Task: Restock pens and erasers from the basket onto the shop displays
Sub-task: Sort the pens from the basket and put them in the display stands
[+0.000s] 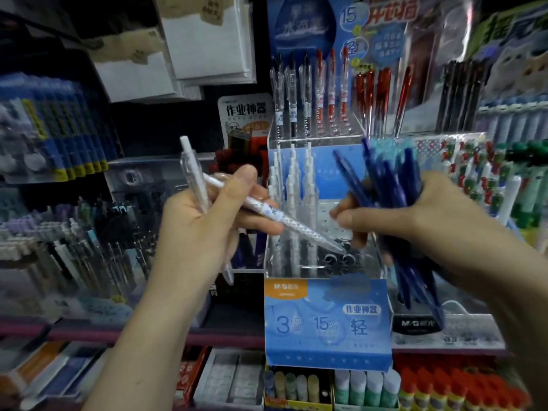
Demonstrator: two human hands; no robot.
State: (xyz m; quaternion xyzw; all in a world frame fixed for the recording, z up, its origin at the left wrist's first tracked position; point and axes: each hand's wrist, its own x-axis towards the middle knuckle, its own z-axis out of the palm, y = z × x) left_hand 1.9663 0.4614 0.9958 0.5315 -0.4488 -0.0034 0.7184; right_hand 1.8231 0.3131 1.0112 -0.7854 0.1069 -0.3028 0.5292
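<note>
My left hand (204, 223) grips two white pens: one upright white pen (192, 173) in the palm, and a second white pen (284, 221) pinched by thumb and fingers, slanting down to the right. Its tip sits at the dark holes of the clear blue-fronted pen display (326, 318). Several white pens (293, 185) stand in that display's left rows. My right hand (415, 215) holds a bundle of several dark blue pens (385, 179) just right of the display.
Black and red pens (311, 93) stand on the display's upper tier. Red pens (376, 93) and more pen racks fill the right side. Erasers and glue sticks (367, 387) lie on the lower shelf. Packed pens (59, 129) hang at the left.
</note>
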